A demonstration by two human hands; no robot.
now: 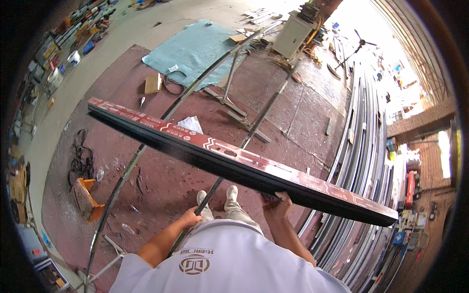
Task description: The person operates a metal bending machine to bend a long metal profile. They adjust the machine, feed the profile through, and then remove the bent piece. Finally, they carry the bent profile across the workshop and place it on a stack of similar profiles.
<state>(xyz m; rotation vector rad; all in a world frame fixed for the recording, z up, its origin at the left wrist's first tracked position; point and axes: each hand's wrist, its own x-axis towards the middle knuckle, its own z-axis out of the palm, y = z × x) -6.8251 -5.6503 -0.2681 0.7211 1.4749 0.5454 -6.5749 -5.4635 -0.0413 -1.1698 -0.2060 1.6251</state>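
A long black aluminium profile (215,168), its top covered with red printed film, lies crosswise over two narrow metal rails. My right hand (278,207) grips its near lower edge, right of the middle; some fingers are hidden beneath it. Close to my body, my left hand (189,218) is closed around the right-hand rail (207,195). The left-hand rail (119,183) runs up from the lower left, under the profile and on toward the far end. Past the profile, a white sheet of paper (190,124) lies between the rails.
Many long profiles (364,146) are stacked along the right. Thin stand legs (228,85) reach the reddish floor covering. A blue-green mat (195,49), a cardboard box (153,83), an orange-edged wooden piece (88,200) and a dark cable heap (80,158) lie around; a cabinet (292,36) stands far back.
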